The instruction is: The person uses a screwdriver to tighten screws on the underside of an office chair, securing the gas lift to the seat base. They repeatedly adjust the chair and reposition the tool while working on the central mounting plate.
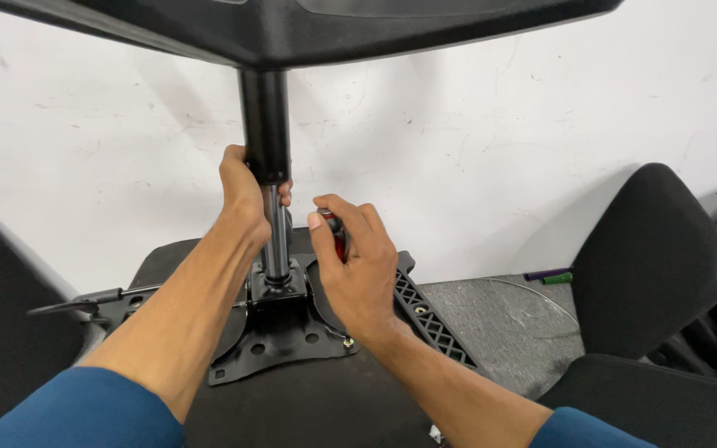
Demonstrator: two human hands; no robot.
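Head view of an upturned office chair seat (309, 406) lying on the floor before a white wall (475, 141). The left hand (242, 195) is closed around the upright gas cylinder (269, 158), where its black sleeve meets the silver rod. The cylinder stands in the black metal mounting plate (280, 332) at the seat's centre. The right hand (358, 265), just beside the rod, has its fingers curled around a small red-and-black tool (338, 232). A second chair (649, 265) stands to the right.

above fingers: chair base (292, 29) blocks
right of fingers: open to seat cushion (649, 257)
beyond fingers: white wall (475, 141) close
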